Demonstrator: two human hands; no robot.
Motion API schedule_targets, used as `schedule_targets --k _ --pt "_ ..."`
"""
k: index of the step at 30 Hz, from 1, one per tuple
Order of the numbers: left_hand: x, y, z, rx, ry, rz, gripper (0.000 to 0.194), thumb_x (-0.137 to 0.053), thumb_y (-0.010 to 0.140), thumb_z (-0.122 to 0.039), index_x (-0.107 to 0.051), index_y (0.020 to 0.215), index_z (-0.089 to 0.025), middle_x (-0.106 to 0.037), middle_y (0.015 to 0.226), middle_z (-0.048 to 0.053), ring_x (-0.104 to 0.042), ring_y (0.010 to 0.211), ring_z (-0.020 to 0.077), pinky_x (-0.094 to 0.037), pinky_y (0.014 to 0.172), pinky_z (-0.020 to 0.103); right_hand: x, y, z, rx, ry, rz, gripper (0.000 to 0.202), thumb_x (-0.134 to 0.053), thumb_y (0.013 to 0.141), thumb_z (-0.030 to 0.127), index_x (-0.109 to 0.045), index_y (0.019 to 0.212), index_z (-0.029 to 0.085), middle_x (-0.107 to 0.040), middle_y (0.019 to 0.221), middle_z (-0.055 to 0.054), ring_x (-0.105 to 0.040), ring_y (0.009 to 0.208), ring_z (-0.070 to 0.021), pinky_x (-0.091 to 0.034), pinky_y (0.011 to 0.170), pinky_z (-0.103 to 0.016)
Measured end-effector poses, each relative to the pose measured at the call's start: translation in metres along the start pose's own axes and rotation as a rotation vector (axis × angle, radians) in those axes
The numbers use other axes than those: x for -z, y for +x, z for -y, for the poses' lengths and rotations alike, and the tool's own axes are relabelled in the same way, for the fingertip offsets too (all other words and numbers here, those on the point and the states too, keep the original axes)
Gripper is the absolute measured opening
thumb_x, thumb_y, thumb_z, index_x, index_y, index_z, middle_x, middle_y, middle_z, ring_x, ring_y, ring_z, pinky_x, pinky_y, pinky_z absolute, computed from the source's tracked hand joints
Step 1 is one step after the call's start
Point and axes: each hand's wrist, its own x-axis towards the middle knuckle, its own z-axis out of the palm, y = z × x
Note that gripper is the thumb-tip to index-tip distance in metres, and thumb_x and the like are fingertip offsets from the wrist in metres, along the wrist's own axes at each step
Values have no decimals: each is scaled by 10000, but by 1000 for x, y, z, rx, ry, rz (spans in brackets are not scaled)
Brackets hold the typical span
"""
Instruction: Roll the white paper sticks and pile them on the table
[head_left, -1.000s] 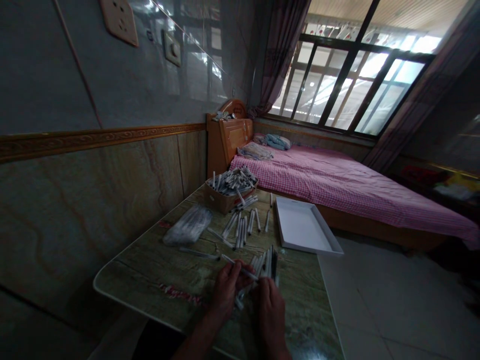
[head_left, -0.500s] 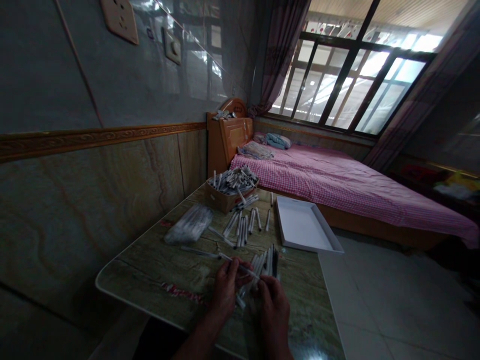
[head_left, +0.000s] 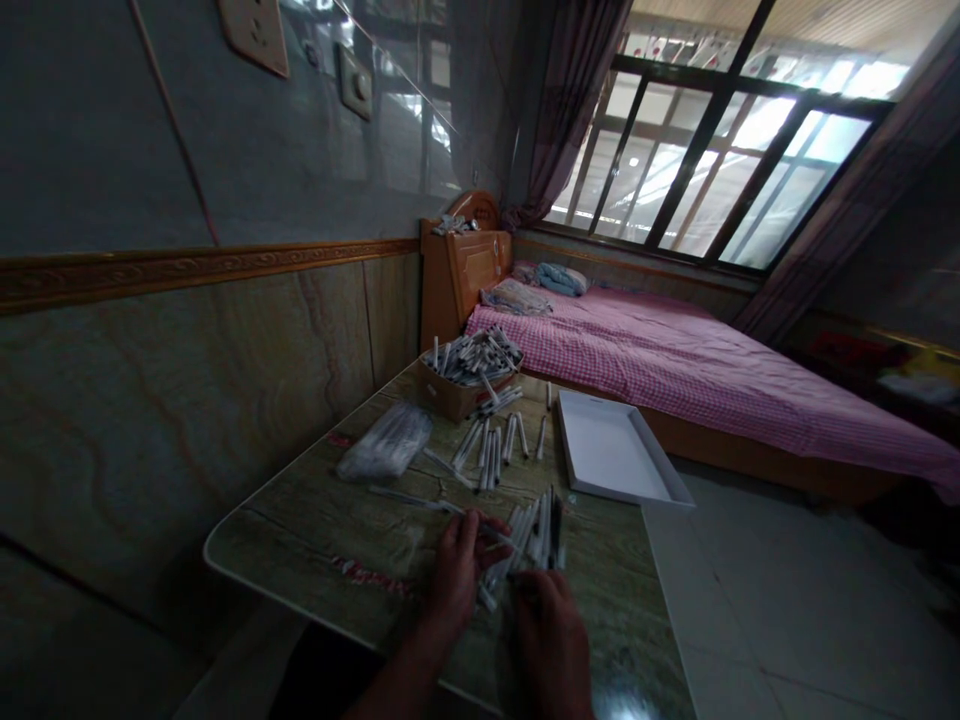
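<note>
Pinching left hand: thumb and fingers nearly closed on a slim whitish pen, which slants across toward the right hand

Curled right hand: fingertips drawn together just beside that pen's lower end; this spot is dim, so I cannot tell whether they grip anything

Loose pens: bunched on the table just beyond both hands, a dark pen among those on the right side

Farther pens: small groups lying ahead of the hands

Cardboard box: heaped with more pens, well ahead of the left hand

Clear plastic bag: ahead and left of the left hand

White shallow tray: ahead and right of the right hand

Pink checked bed cover: well beyond both hands
</note>
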Motion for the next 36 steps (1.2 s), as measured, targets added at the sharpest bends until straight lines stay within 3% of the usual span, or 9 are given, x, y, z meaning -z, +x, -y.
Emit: schedule_targets --k 6,12,16,21,24,30,33,36 --pt "0 -3 1 10 42 35 516 -817 596 -602 -600 781 -172 -722 672 22 -728 651 214 -596 538 302 5 8 0 -66 149 -106 346 -452 929 470 -687 999 226 -726 978 -60 -682 894 -202 -502 804 -271" --pt "-2 -5 -1 36 86 83 519 -809 602 -611 -598 793 -177 -725 671 21 -728 641 211 -571 508 271 4 19 9 43 47 -56 369 -463 942 498 -661 776 234 -692 759 -27 -650 699 -171 -465 660 -233" --pt "-3 -5 -1 40 115 80 538 -799 586 -639 -598 782 -180 -717 646 20 -723 623 228 -565 484 290 20 14 3 99 -64 -14 361 -463 944 470 -628 724 236 -665 702 -10 -636 633 -152 -437 603 -214" --pt "-1 -1 -3 -2 65 -31 538 -803 568 -648 -602 776 -194 -702 621 16 -699 594 230 -550 487 310 55 -2 -27 130 -146 74 292 -528 905 451 -636 723 251 -674 701 2 -641 613 -142 -450 593 -203" --pt "1 -1 -4 -37 54 -110 556 -784 569 -675 -603 791 -199 -678 608 -1 -673 561 208 -512 466 286 64 -9 -39 -4 -122 -25 311 -548 863 508 -631 691 263 -671 647 19 -636 578 -151 -452 569 -214" --pt "2 4 -7 -93 41 -160 579 -760 596 -671 -619 876 -184 -594 555 -61 -559 462 125 -449 439 236 55 -7 -38 -235 -51 -164 384 -503 848 570 -633 678 251 -673 630 12 -643 617 -182 -444 593 -247" --pt "3 10 -10 -103 19 -257 573 -754 580 -674 -607 848 -190 -568 542 -70 -530 453 116 -429 433 228 50 -9 -36 -243 -25 -167 419 -495 851 604 -642 691 246 -677 642 4 -643 631 -188 -446 602 -251" --pt "1 9 -9 -196 137 -280 487 -675 689 -663 -596 826 -202 -563 536 -63 -526 466 118 -427 456 228 42 -13 -33 -207 -8 -166 418 -485 866 611 -668 760 250 -701 720 -10 -646 675 -191 -460 645 -256"
